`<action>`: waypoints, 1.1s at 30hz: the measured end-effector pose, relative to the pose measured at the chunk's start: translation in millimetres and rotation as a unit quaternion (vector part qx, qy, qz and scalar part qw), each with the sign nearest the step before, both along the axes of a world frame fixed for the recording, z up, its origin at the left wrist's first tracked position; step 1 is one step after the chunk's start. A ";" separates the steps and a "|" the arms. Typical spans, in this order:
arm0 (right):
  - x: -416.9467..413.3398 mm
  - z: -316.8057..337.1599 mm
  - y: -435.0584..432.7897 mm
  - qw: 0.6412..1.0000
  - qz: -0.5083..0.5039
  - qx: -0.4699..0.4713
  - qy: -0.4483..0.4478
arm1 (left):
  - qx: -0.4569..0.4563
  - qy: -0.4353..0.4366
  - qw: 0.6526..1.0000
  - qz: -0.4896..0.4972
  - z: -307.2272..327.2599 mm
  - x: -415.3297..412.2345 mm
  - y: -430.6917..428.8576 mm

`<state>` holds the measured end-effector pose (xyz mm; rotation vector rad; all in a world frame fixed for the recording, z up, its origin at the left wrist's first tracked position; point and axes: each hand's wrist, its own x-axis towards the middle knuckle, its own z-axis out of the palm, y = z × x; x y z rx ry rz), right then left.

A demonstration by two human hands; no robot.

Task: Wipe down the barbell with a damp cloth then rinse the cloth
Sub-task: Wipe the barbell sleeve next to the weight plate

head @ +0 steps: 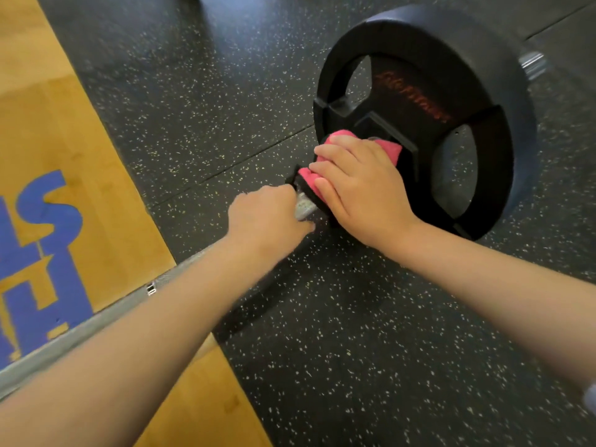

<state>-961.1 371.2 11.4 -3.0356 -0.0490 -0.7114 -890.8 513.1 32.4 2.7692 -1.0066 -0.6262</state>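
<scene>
A steel barbell (96, 317) lies on the floor, running from the lower left up to a black weight plate (483, 140). My left hand (267, 214) grips the bar just short of the plate. My right hand (361, 185) is curled round a pink cloth (309, 179) and holds it wrapped on the bar's collar, right against the plate's hub. The bar's sleeve end (532, 64) shows beyond the plate at the upper right. Most of the cloth is hidden under my fingers.
The bar and plate rest on black speckled rubber flooring (354, 350). A yellow wooden platform (64, 156) with blue lettering lies to the left, under the bar's shaft.
</scene>
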 end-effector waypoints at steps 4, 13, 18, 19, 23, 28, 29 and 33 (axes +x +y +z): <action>-27.0 -8.1 -7.1 0.999 0.005 -0.010 0.039 | -0.074 -0.184 0.980 -0.029 -5.2 -25.2 -0.7; -70.7 -19.1 -17.6 0.997 0.010 -0.033 0.067 | -0.146 -0.249 0.951 -0.113 -12.7 -22.2 -19.6; -50.0 -9.6 -4.6 0.997 -0.014 0.024 0.069 | -0.098 -0.160 0.976 -0.112 -8.1 -13.4 -20.5; -40.6 -6.5 -2.5 0.997 -0.017 0.035 0.066 | -0.100 -0.161 0.977 -0.100 -7.3 -11.0 -19.0; -4.2 4.0 2.0 0.997 -0.028 0.055 0.036 | -0.102 -0.170 0.978 -0.067 -5.0 -4.9 -10.1; 13.8 7.3 0.7 0.998 -0.028 0.049 0.041 | -0.104 -0.197 0.973 -0.056 2.3 -3.1 -2.0; 14.7 7.1 0.3 0.997 -0.027 0.050 0.043 | -0.109 -0.191 0.974 -0.049 3.5 -2.6 -1.4; 3.6 -2.0 -1.7 0.998 -0.022 0.040 0.035 | -0.128 -0.151 0.980 -0.013 5.9 3.3 -3.5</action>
